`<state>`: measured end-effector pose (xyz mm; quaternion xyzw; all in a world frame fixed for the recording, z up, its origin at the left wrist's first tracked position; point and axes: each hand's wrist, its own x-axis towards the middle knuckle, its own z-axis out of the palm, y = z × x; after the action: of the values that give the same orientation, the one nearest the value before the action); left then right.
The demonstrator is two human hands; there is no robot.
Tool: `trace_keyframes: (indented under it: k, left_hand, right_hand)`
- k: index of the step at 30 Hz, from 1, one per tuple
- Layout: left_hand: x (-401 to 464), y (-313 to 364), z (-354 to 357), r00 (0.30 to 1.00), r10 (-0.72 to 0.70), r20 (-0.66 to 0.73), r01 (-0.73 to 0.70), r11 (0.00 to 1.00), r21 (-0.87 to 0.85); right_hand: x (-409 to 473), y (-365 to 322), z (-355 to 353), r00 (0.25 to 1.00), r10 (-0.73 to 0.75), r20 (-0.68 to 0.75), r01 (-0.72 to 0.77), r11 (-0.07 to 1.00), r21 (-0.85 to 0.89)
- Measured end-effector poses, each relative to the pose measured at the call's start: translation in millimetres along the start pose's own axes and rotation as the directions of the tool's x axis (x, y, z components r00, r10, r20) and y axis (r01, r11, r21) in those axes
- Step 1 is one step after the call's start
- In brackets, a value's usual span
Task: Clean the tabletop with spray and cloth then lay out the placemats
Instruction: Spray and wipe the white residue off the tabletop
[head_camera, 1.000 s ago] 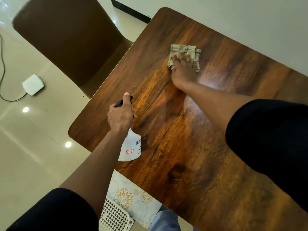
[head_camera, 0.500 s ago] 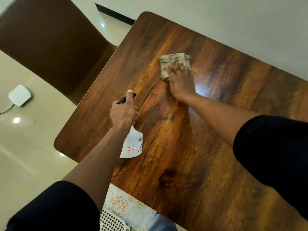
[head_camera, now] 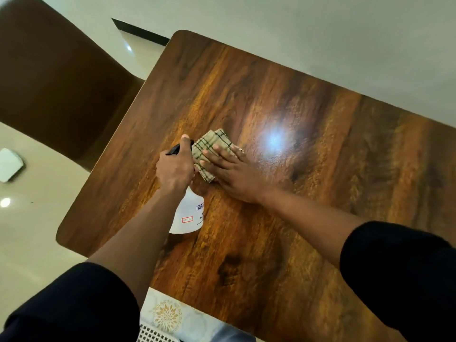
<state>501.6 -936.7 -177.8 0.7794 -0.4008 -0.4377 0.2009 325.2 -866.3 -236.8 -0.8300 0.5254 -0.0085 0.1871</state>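
The glossy brown wooden tabletop (head_camera: 308, 134) fills most of the view. My right hand (head_camera: 232, 172) lies flat, fingers spread, pressing a folded beige checked cloth (head_camera: 209, 146) onto the wood near the table's middle. My left hand (head_camera: 175, 169) grips the neck of a white spray bottle (head_camera: 187, 215), held above the table just left of the cloth, its black trigger head pointing left. The hand hides most of the trigger. A white placemat with gold flower prints (head_camera: 167, 314) shows below the near table edge.
A brown chair (head_camera: 56, 77) stands at the table's left end. A white perforated basket (head_camera: 153, 335) sits by the placemat at the bottom. A small white box (head_camera: 9, 164) lies on the pale tiled floor at left. A wall runs behind the table.
My right hand has dragged the cloth from the far part of the table back toward me, up beside the spray bottle. The left hand has kept hold of the bottle.
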Motion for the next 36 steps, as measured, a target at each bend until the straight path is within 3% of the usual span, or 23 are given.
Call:
trace_keyframes:
  k: [2, 4, 7, 10, 12, 15, 18, 20, 24, 26, 27, 29, 32, 36]
  left_hand:
    - [-2, 1, 3, 1.0, 0.024, 0.016, -0.024, 1.0, 0.019]
    - [-4, 0, 5, 0.999, 0.038, 0.03, -0.039, 0.999, 0.035]
    - [-11, -3, 9, 0.999, 0.03, 0.024, -0.03, 0.999, 0.031]
    - [-18, -3, 10, 0.998, -0.024, -0.065, 0.024, 1.0, -0.008]
    - [-18, -4, 10, 0.989, -0.054, -0.139, 0.051, 0.998, -0.027]
    - [-19, 2, 11, 0.989, -0.053, -0.14, 0.043, 0.996, -0.074]
    - [-15, 5, 11, 1.0, -0.003, -0.008, 0.002, 0.989, -0.149]
    - [-17, 5, 9, 0.998, 0.026, 0.06, -0.015, 0.984, -0.177]
    - [-16, -10, 1, 0.999, -0.002, -0.05, -0.003, 0.994, -0.109]
    - [-13, -23, -7, 0.994, -0.045, -0.096, 0.041, 0.998, -0.042]
    - [-12, -28, -11, 0.993, -0.06, -0.099, 0.057, 0.998, -0.034]
    - [-12, -38, -19, 0.996, -0.074, -0.049, 0.072, 0.997, -0.04]
    - [-18, -47, -30, 0.996, -0.09, 0.012, 0.09, 0.992, -0.086]
    - [-23, -58, -38, 0.987, -0.161, -0.026, 0.157, 0.979, -0.13]
  right_hand:
    - [-1, 21, -4, 0.999, 0.054, -0.005, -0.055, 0.999, -0.005]
    - [10, 52, -17, 0.97, 0.237, -0.055, -0.237, 0.971, 0.019]
    - [24, 99, -44, 0.861, 0.5, -0.095, -0.491, 0.866, 0.097]
    - [35, 110, -60, 0.752, 0.656, -0.06, -0.629, 0.742, 0.234]
    - [40, 91, -55, 0.72, 0.692, -0.048, -0.649, 0.697, 0.304]
    - [20, 59, -30, 0.794, 0.598, -0.111, -0.559, 0.79, 0.253]
    - [-7, 62, -17, 0.9, 0.414, -0.137, -0.392, 0.906, 0.161]
    - [-7, 82, -22, 0.906, 0.403, -0.131, -0.39, 0.914, 0.111]
    - [24, 112, -44, 0.71, 0.693, -0.126, -0.66, 0.717, 0.224]
    - [45, 112, -55, 0.647, 0.758, -0.089, -0.714, 0.642, 0.28]
    - [53, 108, -58, 0.652, 0.754, -0.081, -0.715, 0.646, 0.266]
    - [62, 89, -59, 0.732, 0.678, -0.074, -0.658, 0.73, 0.183]
    - [63, 41, -45, 0.881, 0.47, -0.045, -0.466, 0.881, 0.084]
    - [47, -41, -10, 0.982, 0.19, -0.011, -0.19, 0.982, 0.015]
